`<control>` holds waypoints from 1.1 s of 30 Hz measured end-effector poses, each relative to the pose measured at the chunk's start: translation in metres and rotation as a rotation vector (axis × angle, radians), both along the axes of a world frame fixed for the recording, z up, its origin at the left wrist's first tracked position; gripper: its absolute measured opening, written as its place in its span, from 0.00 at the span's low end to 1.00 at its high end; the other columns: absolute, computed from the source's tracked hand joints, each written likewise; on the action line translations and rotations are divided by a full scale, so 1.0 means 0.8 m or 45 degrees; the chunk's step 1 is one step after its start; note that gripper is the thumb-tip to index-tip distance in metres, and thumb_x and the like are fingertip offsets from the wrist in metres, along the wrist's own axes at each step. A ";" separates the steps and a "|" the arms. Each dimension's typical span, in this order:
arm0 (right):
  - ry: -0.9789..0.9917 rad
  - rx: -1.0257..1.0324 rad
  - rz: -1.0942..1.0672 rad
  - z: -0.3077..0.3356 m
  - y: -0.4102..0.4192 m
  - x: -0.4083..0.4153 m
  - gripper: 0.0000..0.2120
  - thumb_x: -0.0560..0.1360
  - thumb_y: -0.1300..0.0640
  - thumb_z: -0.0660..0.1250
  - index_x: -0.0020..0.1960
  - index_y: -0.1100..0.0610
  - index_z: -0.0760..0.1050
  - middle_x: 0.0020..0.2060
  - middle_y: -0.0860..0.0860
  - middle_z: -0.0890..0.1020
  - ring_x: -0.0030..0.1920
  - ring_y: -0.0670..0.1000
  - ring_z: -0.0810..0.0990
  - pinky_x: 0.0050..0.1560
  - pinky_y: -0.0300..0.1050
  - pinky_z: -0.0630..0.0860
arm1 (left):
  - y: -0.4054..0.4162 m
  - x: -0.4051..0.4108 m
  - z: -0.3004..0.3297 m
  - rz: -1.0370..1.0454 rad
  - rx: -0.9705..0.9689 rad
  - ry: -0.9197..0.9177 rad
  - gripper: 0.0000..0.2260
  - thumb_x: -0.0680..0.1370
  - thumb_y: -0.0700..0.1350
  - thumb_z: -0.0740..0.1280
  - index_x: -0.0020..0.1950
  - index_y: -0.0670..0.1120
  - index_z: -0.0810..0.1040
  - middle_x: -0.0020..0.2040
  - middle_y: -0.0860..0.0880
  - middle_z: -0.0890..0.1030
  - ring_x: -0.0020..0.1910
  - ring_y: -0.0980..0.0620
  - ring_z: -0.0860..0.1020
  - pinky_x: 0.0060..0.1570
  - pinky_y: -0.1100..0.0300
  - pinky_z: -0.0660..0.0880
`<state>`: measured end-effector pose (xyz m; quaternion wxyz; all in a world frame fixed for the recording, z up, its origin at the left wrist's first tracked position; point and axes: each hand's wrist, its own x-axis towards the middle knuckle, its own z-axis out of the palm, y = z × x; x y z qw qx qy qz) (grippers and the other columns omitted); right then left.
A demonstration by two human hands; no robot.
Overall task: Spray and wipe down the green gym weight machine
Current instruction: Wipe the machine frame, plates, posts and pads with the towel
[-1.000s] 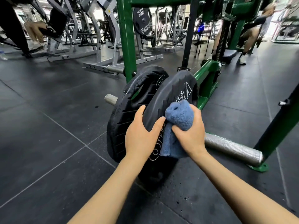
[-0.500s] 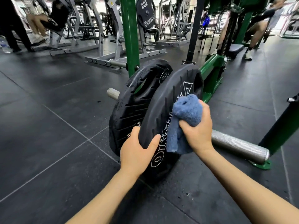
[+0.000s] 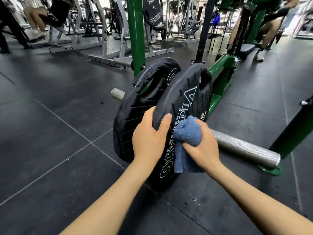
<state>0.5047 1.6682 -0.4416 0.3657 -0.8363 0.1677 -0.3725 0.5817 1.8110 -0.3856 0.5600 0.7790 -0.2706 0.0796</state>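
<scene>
My left hand (image 3: pixel 149 138) clamps the heavy, rigid near plate (image 3: pixel 184 106) at its nine o'clock rim; my right hand (image 3: pixel 201 146) bunches the soft cloth (image 3: pixel 185 133) against its wet, likely slippery face.

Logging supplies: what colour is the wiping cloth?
Blue; the cloth shows best in the head view.

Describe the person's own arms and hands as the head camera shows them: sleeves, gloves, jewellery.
Both forearms are bare to the frame's lower edge, with no sleeves in view. The left hand and right hand wear no gloves, and no rings, watch or wristbands show.
</scene>
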 end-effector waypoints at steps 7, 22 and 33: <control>-0.643 0.221 -0.156 0.108 0.014 0.045 0.27 0.64 0.56 0.68 0.61 0.49 0.65 0.51 0.38 0.75 0.50 0.34 0.75 0.54 0.32 0.72 | 0.029 -0.003 -0.033 -0.052 0.143 0.008 0.12 0.77 0.59 0.61 0.57 0.55 0.67 0.43 0.62 0.77 0.42 0.65 0.75 0.39 0.67 0.69; -0.146 0.264 -0.111 0.042 0.017 0.006 0.27 0.62 0.53 0.67 0.59 0.41 0.63 0.51 0.36 0.75 0.52 0.41 0.75 0.53 0.40 0.71 | 0.050 0.002 -0.022 -0.168 0.411 0.085 0.30 0.71 0.66 0.65 0.68 0.54 0.65 0.60 0.56 0.78 0.59 0.53 0.77 0.55 0.54 0.73; -0.154 0.292 -0.057 0.011 0.007 0.016 0.30 0.61 0.51 0.66 0.63 0.46 0.64 0.60 0.48 0.75 0.59 0.47 0.75 0.59 0.41 0.72 | 0.011 0.003 -0.018 -0.028 0.041 0.037 0.14 0.77 0.59 0.65 0.58 0.53 0.74 0.44 0.60 0.79 0.45 0.58 0.77 0.44 0.59 0.72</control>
